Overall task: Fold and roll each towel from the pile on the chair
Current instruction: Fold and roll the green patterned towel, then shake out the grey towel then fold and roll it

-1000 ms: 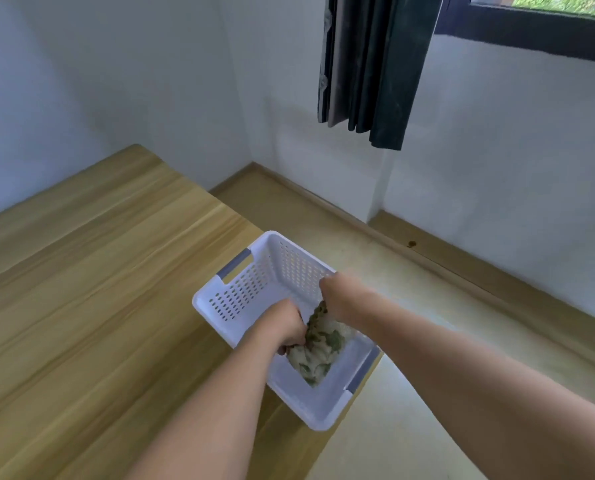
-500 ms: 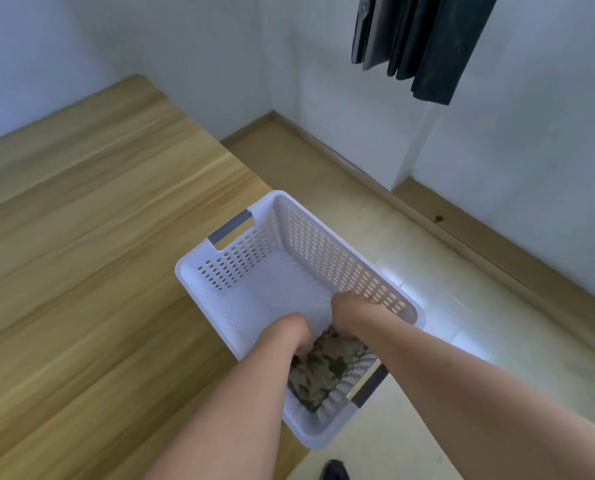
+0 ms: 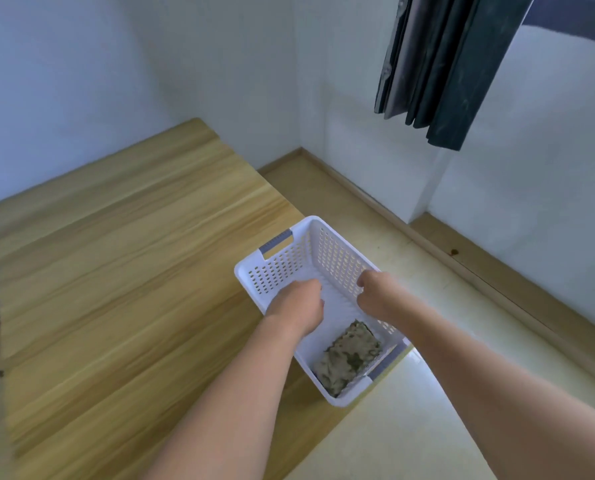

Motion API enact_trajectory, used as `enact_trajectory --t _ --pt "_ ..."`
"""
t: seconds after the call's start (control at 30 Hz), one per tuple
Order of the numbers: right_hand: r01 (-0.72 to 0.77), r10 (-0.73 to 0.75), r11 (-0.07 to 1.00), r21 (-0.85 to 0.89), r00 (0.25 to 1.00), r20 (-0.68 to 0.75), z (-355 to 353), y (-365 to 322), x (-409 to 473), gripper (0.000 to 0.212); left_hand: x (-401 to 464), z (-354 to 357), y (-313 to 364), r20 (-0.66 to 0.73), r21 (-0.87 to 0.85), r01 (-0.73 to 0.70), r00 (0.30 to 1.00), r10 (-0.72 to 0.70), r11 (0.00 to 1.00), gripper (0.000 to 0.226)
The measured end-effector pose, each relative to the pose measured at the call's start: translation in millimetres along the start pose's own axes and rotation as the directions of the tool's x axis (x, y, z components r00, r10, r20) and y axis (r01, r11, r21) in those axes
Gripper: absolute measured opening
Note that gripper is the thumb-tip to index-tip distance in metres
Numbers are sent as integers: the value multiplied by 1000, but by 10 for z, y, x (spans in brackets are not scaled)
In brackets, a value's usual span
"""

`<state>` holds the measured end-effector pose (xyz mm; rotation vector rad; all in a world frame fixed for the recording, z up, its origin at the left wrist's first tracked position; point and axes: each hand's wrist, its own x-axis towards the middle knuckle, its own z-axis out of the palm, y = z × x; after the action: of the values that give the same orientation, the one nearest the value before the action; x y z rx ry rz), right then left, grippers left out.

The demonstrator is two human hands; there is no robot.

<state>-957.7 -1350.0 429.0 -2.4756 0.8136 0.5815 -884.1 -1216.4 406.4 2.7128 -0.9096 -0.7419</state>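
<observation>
A: One rolled towel (image 3: pixel 349 358) lay in the basket (image 3: pixel 278 271), tucked into its near right corner. Both hands hovered inside, apart from the towel.

B: And the fingers?

A: The left hand (image 3: pixel 298 306) had them curled under, loosely, around nothing I could see. The right hand (image 3: pixel 375 294) was the same, knuckles up beside the right wall, gripping nothing (the fingertips themselves were hidden, so I judged from the curl).

B: What could have gone wrong from there?

A: The basket sat at the table's (image 3: pixel 116 271) right edge, its near corner jutting out over the floor (image 3: pixel 410 427). A knock from a wrist against the rim might have tipped or slid it off, I thought. The roll could also have loosened, since nothing pinned it.

B: Anything in the way?

A: Not much. The basket walls hemmed the hands in on both sides. A dark curtain (image 3: pixel 438 64) hung well apart, up by the wall. The chair and pile weren't in view, so I couldn't say how many towels remained.
</observation>
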Motion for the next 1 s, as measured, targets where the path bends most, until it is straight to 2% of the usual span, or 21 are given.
enact_trajectory --t 0.1,0.3,0.53,0.7,0.83,1.0 --pt "40 -30 997 72 989 -144 -215 -226 -496 38 -459 -278 -80 -151 9 -93 984 94 996 31" --pt "124 -84 988 91 932 -352 -91 -889 -1332 39 -1212 -763 -572 -295 60 -157 941 168 986 35" --pt "126 -64 985 116 898 -434 431 -1988 -2105 41 -2030 -1254 -1530 -343 132 -237 900 269 962 36" --pt "169 -112 983 71 861 -495 661 -2557 -2561 41 -2561 -1500 -1973 -394 138 -260 871 294 956 40" --pt "213 -172 977 21 839 -516 756 -2923 -2730 51 -2823 -1658 -2312 -466 114 -254 840 278 960 44" --pt "204 -140 977 67 840 -524 1059 -3341 -2972 53 -3149 -1736 -2842 -464 114 -260 840 282 959 47"
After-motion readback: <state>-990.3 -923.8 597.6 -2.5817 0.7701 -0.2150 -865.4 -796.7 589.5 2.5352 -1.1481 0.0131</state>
